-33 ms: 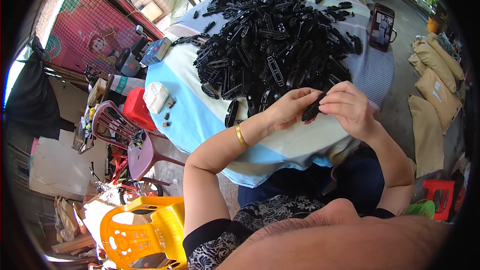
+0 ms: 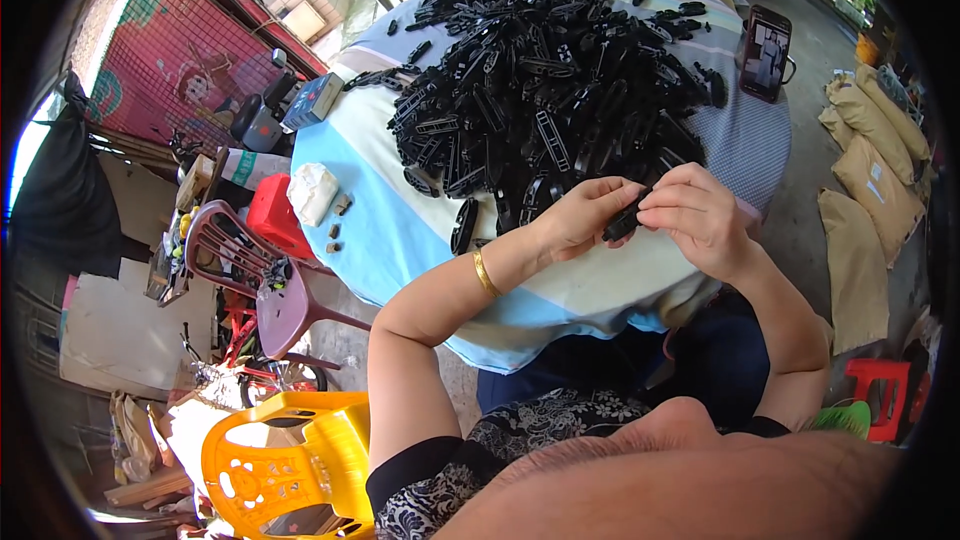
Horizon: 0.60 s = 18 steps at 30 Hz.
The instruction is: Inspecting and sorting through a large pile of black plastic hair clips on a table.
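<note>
Above the near edge of a cloth-covered table (image 2: pixel 350 210), my left hand (image 2: pixel 585 215) and my right hand (image 2: pixel 697 220) meet at a small, long black plastic part (image 2: pixel 624 222). The fingers of my left hand close round one side of it. At its upper end, my right thumb and fingers pinch the same part, hiding some of it. Just beyond my hands lies a large heap of similar black plastic parts (image 2: pixel 540 90), some with ladder-like slots. One loose black piece (image 2: pixel 463 226) rests near my left forearm.
A phone (image 2: pixel 764 55) stands upright at the table's right edge. On the left side are a blue box (image 2: pixel 313 102), a crumpled white bag (image 2: pixel 313 193) and small brown blocks (image 2: pixel 333 231). Around the table stand a purple chair (image 2: pixel 284 315), a yellow chair (image 2: pixel 340 455) and tan sacks (image 2: pixel 855 260).
</note>
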### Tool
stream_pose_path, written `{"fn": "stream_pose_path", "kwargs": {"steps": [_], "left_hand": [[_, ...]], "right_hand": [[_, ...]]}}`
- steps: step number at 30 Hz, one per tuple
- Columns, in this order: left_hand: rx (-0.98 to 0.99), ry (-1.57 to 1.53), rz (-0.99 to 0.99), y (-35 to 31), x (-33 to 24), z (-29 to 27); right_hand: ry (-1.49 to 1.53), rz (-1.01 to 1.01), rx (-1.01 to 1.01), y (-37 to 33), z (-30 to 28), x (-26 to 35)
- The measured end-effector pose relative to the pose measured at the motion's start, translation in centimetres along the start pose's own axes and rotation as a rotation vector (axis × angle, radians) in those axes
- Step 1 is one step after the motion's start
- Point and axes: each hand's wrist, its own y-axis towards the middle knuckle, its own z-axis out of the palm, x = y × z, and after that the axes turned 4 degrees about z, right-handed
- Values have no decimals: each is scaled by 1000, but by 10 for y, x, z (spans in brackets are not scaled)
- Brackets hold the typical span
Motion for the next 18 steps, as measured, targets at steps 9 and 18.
{"fn": "stream_pose_path", "kwargs": {"steps": [9,18], "left_hand": [[20,-84,-107,-18,-6,-1],[63,628,261,-24,6,3]], "right_hand": [[-124,-97,68,3,5,2],[127,511,80,-10,9,6]]}}
